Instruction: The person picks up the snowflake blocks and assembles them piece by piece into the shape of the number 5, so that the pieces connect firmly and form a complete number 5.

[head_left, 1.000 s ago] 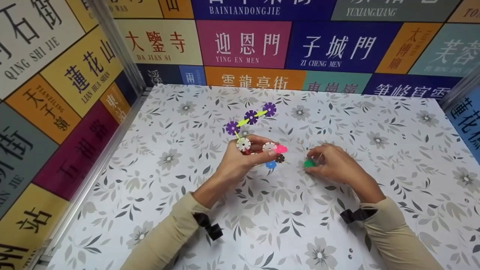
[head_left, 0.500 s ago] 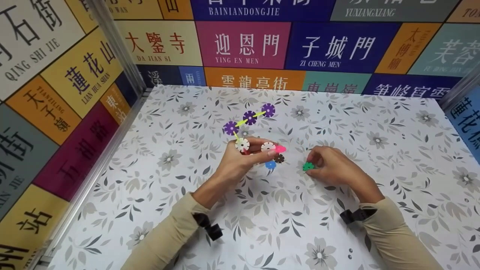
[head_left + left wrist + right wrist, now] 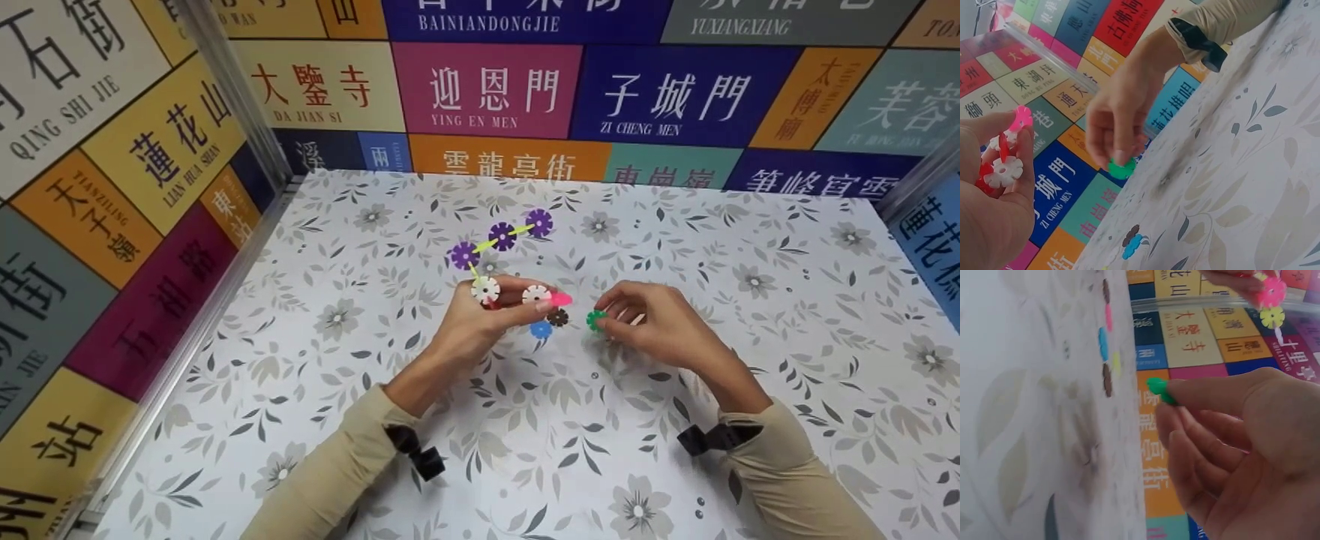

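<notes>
My left hand (image 3: 480,319) holds a chain of notched plastic snowflake discs between thumb and fingers. Purple discs (image 3: 502,236), joined by yellow ones, stretch out beyond the knuckles; a white disc (image 3: 485,289) and a pink disc (image 3: 561,300) show at the grip. In the left wrist view, red discs (image 3: 1004,147) sit among the white ones. To the right, a green snowflake disc (image 3: 595,321) is pinched between the thumb and fingertips of my right hand (image 3: 660,322). A short gap separates it from the pink disc.
On the flower-patterned tablecloth (image 3: 600,420) lie a blue disc (image 3: 541,330) and a brown disc (image 3: 558,318), just below the left fingertips. The right wrist view has several loose discs lying flat in a row. Panels with large lettering (image 3: 487,90) wall in the table's back and left sides.
The right hand has brought the green disc leftward, closer to the left hand, and turned it in its fingertips. The left hand and the chain have hardly moved.
</notes>
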Demonstrator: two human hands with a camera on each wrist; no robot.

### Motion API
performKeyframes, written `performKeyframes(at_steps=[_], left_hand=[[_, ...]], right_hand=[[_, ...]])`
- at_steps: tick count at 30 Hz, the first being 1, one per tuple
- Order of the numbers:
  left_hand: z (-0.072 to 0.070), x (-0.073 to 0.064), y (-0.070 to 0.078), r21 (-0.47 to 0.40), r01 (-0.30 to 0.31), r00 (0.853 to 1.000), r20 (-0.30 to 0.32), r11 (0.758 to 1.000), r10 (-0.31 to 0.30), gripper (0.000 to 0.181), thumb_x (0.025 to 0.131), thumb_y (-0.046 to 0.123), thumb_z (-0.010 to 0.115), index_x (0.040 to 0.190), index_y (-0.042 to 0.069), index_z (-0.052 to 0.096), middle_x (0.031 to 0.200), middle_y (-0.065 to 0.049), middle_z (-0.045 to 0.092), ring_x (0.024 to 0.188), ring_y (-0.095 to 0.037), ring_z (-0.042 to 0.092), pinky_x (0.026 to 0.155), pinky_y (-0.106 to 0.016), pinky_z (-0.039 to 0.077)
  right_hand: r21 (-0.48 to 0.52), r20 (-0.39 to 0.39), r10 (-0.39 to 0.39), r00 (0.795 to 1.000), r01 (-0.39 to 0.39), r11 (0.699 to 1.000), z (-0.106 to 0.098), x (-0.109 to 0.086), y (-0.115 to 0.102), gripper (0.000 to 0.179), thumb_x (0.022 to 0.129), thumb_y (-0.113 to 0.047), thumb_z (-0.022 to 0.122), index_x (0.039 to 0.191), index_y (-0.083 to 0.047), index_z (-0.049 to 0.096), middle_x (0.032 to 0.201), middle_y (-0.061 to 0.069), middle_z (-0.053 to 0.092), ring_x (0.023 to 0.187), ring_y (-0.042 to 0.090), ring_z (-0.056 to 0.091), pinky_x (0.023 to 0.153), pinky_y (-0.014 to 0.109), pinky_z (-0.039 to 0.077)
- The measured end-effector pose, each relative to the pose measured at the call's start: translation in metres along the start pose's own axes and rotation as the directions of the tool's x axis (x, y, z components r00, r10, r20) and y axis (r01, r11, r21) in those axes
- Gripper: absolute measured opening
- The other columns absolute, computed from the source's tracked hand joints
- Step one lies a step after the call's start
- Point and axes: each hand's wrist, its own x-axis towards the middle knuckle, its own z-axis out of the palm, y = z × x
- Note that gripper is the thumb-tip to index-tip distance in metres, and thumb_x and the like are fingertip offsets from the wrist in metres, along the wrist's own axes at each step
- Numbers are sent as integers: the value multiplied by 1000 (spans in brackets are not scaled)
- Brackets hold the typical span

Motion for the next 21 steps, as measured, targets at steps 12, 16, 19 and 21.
performKeyframes(at_steps=[12, 16, 19, 21], left_hand=[[-1, -1, -2, 33, 0, 1000, 17, 999, 0, 33, 89, 23, 92, 119, 12, 81, 112, -14, 83, 105, -32, 80, 96, -37, 67], [-2, -1, -2, 37, -3, 1000, 19, 999, 2, 34, 89, 24, 91, 119, 12, 81, 111, -15, 83, 105, -33, 81, 98, -38, 66], [-2, -1, -1, 44, -1, 1000, 20, 999, 0, 35, 89, 26, 92, 119, 13, 81, 111, -14, 83, 105, -32, 81, 96, -38, 67], [-2, 0, -2, 53, 0, 1000, 28, 999, -1, 35, 89, 27, 92, 119, 13, 81, 111, -14, 83, 104, -32, 81, 96, -37, 67]], right_hand=[[163, -170, -156, 973, 184, 969, 2, -10, -28, 14, 102, -25, 79, 116, -23, 76, 87, -2, 77, 70, 23, 72, 61, 26, 57], [251, -212, -218, 953, 269, 930, 3, -13, -33, 17, 102, -13, 78, 118, -18, 76, 85, 1, 77, 66, 24, 71, 61, 26, 59], [279, -241, -244, 939, 308, 910, 4, -13, -35, 20, 102, -7, 76, 121, -14, 76, 84, 3, 77, 64, 22, 70, 61, 25, 60], [284, -253, -256, 933, 325, 902, 5, -14, -35, 22, 101, -5, 75, 122, -12, 75, 84, 1, 77, 63, 22, 69, 60, 25, 59]])
